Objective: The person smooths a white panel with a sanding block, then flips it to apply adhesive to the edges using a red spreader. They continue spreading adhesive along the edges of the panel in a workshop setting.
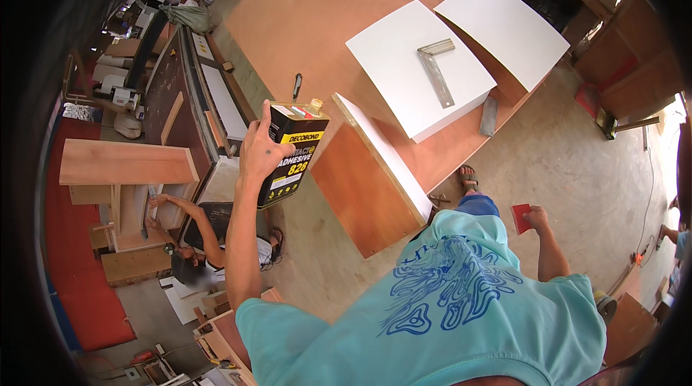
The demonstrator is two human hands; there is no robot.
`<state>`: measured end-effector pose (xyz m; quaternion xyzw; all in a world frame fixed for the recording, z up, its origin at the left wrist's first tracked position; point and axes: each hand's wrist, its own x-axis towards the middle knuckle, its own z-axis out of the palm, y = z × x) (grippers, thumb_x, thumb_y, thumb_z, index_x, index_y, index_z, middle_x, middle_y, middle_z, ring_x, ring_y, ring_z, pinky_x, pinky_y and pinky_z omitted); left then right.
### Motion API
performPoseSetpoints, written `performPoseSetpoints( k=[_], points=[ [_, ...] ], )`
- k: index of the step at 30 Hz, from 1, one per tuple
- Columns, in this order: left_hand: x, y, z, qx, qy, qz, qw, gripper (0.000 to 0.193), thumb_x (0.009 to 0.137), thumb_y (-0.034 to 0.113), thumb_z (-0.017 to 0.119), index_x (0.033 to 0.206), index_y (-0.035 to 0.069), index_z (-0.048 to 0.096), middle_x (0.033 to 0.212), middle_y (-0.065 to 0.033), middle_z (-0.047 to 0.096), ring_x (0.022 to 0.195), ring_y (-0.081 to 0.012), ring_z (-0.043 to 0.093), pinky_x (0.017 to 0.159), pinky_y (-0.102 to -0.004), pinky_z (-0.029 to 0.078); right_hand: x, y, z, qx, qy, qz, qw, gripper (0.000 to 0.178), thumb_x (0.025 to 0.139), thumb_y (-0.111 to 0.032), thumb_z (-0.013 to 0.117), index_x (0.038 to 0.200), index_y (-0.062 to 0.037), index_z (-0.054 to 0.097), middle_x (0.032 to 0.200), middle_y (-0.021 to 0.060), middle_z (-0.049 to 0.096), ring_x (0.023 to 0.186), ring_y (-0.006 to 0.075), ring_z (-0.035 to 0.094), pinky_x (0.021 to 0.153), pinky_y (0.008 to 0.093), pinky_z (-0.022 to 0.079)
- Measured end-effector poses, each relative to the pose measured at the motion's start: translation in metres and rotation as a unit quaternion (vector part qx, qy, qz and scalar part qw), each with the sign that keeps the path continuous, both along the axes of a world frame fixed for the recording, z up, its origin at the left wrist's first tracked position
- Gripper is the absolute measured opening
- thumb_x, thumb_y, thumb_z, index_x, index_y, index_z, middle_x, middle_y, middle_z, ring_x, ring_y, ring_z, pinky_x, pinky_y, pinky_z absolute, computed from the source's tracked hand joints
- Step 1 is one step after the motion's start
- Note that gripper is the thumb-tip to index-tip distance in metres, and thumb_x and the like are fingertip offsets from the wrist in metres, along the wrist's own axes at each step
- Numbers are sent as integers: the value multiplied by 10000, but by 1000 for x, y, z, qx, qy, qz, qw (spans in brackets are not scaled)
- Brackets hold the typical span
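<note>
My left hand (264, 149) is wrapped round a black and yellow rectangular adhesive can (294, 162), held up at the left of the worktable. The can is tilted a little, with its pale neck (314, 105) at the top. Low on my right side, my right hand (537, 217) grips a flat red spreader (520, 219). Just right of the can stands a board (367, 195) with a brown face and a white side. Beyond the can, a utility knife (297, 86) lies on the brown plywood tabletop (303, 11).
A metal try square (437, 72) rests on a white panel (389, 54), with another white panel (504, 29) beside it. A grey block (489, 116) sits near the table edge. At left, another person (209, 242) works at a wooden cabinet (130, 166). Tools stand on the floor at right.
</note>
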<state>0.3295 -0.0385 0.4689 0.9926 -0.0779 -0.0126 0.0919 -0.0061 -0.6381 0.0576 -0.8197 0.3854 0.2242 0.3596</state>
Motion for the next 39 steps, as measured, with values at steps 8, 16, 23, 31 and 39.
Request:
performPoseSetpoints(
  k=[8, 16, 23, 31, 39],
  points=[
    [-31, -14, 2, -2, 4, 6, 1000, 1027, 602, 237, 752, 1499, 99, 271, 1097, -194, 567, 1001, -351, 598, 867, -400, 487, 16, -2, 8, 14, 28, 35, 999, 271, 687, -164, 709, 931, -47, 716, 876, 169, 704, 828, 268, 684, 745, 384, 527],
    [-51, -19, -3, -16, 12, -13, 1000, 1035, 599, 217, 773, 1498, 101, 273, 1110, -214, 570, 1005, -366, 599, 860, -400, 491, 20, -9, 1, -6, 8, 64, 998, 213, 704, -118, 707, 894, -24, 709, 791, 129, 700, 733, 211, 668, 701, 357, 520],
    [-65, -25, -5, -21, 20, -9, 1000, 1041, 594, 186, 778, 1497, 93, 270, 1128, -225, 573, 1027, -378, 588, 902, -398, 469, 15, -14, -19, -10, -9, 43, 999, 235, 705, -143, 706, 916, -40, 716, 815, 128, 706, 758, 217, 673, 728, 360, 523],
    [-62, -30, -2, -33, 23, -9, 999, 1039, 593, 189, 775, 1496, 85, 271, 1136, -226, 580, 1043, -376, 587, 922, -391, 462, 18, -20, -20, -10, 28, 23, 999, 375, 698, -181, 747, 1031, -17, 698, 952, 186, 702, 924, 269, 681, 831, 384, 522],
    [-44, -24, -4, -21, 31, 13, 999, 1029, 599, 210, 762, 1495, 80, 272, 1146, -238, 583, 1066, -386, 576, 941, -403, 450, 21, -1, -4, -11, 4, -3, 1000, 397, 705, -179, 758, 1060, -13, 690, 975, 188, 702, 918, 280, 684, 818, 373, 535]
  ],
)
